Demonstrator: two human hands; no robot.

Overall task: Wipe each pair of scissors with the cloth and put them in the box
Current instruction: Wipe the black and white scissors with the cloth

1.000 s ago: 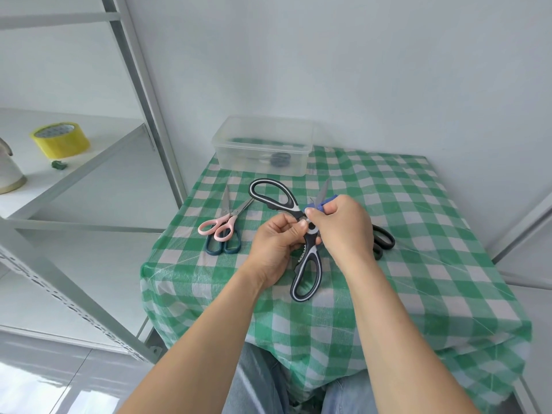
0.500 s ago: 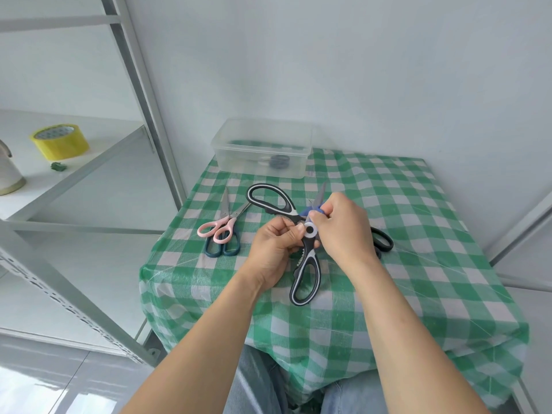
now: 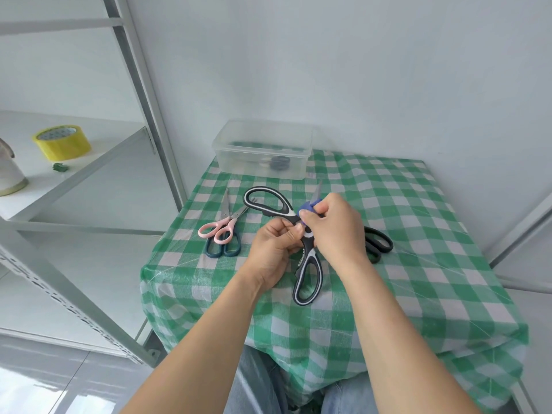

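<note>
A roll of yellow tape (image 3: pixel 61 141) sits on a shelf well left of the clear plastic box (image 3: pixel 263 149), which stands at the back of the checked table (image 3: pixel 418 234) and already seems to hold one dark-handled pair. In front of the box and to its left, pink scissors (image 3: pixel 229 219) lie across a blue-handled pair (image 3: pixel 222 251), both apparently waiting their turn. Directly in front of the box, the person's left hand (image 3: pixel 273 249) pinches the black-and-white kitchen scissors (image 3: pixel 307 236) near the pivot, holding them above the table with the handles spread, probably to steady them and bare a blade. The right hand (image 3: pixel 337 231) grips a small blue cloth (image 3: pixel 307 208) folded round that blade close to the pivot, with the tip poking out towards the box, so wiping looks to be under way. Black scissors (image 3: pixel 369 246) lie in front of the box to its right, partly hidden behind the right hand.
</note>
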